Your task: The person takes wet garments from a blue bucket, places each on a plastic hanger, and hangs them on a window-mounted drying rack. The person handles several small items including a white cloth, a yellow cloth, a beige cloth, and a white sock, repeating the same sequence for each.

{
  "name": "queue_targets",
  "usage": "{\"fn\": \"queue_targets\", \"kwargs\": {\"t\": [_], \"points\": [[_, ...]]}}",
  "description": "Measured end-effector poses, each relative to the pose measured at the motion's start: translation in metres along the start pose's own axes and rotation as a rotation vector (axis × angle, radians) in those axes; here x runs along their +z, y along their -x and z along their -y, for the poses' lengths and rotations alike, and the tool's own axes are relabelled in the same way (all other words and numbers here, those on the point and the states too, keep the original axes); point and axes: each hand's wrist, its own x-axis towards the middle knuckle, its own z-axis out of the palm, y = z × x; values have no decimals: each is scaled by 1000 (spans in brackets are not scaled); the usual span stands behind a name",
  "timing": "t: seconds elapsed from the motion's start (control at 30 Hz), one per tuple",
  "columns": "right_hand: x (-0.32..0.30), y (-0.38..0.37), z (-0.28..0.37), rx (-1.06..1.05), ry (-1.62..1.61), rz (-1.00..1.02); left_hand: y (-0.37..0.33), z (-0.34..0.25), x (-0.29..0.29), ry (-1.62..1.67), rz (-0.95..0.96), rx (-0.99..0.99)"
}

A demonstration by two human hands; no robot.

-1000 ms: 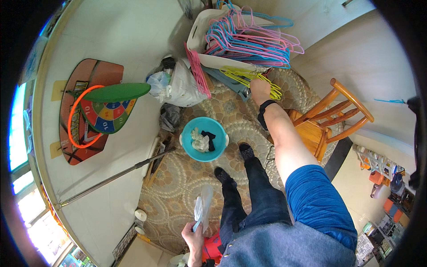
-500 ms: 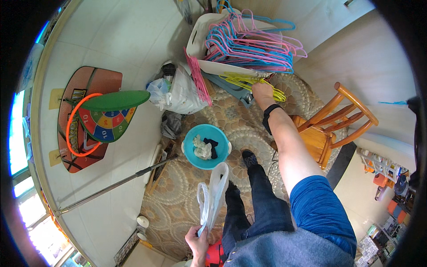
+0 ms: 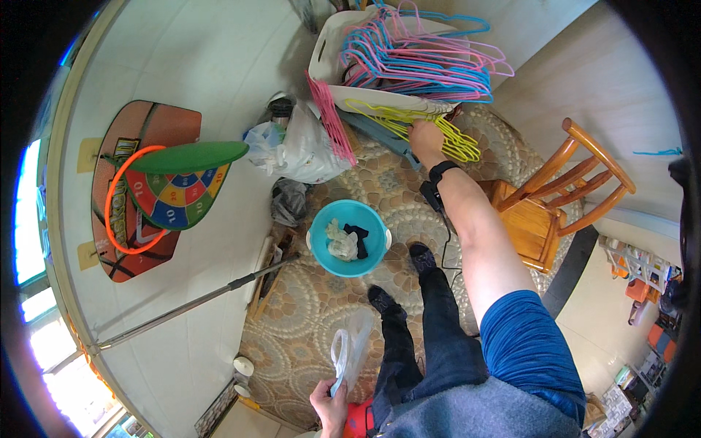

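My right hand (image 3: 426,139) reaches far forward, its fingers closed on a bunch of yellow-green clothes hangers (image 3: 460,142). These hang on the front of a white basket (image 3: 365,100) heaped with blue and pink hangers (image 3: 416,69). Near my body, my left hand (image 3: 328,404) is closed on a translucent plastic bag (image 3: 358,343), whose handle loops stick up. Pink hangers (image 3: 330,120) hang at the basket's left corner. On the floor between my hands sits a turquoise basin (image 3: 332,266) with pale and dark cloths (image 3: 343,242) in it.
A wooden chair (image 3: 537,233) stands at the right. Stuffed plastic bags (image 3: 310,150) lean by the left wall, near a dartboard with hoop (image 3: 175,190). A metal pole (image 3: 197,301) slants across the left side. A dark cord (image 3: 447,237) runs beside my feet.
The plastic bag's loops have sunk lower and closer to my left hand. My right hand stays at the yellow-green hangers. My feet have moved apart, and the view has shifted slightly.
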Motion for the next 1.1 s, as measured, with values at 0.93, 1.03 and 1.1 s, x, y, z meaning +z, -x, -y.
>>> {"fn": "queue_targets", "kwargs": {"t": [0.93,1.03,1.1], "points": [[-269,239,66,-787,-737,833,-27,-107,-71,-425,-267,540],[-297,277,107,-968,-800,783,-11,-135,-97,-366,-290,535],[-308,296,131,-1106,-866,640,4,-153,-112,-394,-325,559]]}}
